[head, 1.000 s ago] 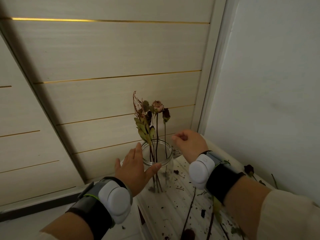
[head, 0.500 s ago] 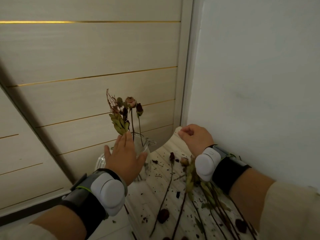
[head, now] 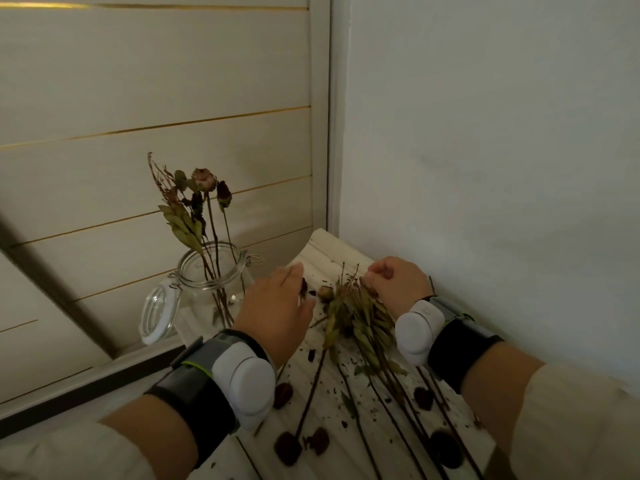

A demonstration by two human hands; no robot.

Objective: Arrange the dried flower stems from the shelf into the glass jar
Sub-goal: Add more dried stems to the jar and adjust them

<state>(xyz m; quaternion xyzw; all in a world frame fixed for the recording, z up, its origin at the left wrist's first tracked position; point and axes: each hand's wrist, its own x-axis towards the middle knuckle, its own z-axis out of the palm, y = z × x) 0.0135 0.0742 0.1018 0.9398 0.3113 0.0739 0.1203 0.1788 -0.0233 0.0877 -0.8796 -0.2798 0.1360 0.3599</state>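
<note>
A glass jar (head: 211, 271) stands at the shelf's left edge, its hinged lid (head: 157, 313) hanging open to the left. Several dried stems stand in it, one topped by a pale rose head (head: 204, 180). A pile of dried stems (head: 356, 320) lies on the shelf to the right. My left hand (head: 277, 306) hovers between jar and pile with fairly straight fingers, holding nothing. My right hand (head: 398, 285) has curled fingers on the pile's upper ends; whether it pinches a stem is unclear.
The white slatted shelf (head: 322, 258) ends in a corner against the plain wall (head: 485, 168) on the right and the panelled wall (head: 156, 81) behind. Loose dark flower heads (head: 287, 452) and crumbs lie scattered on the near part of the shelf.
My view has swung right, bringing the pile on the shelf into sight. My left hand has left the jar and moved right. My right hand has dropped onto the pile's tips.
</note>
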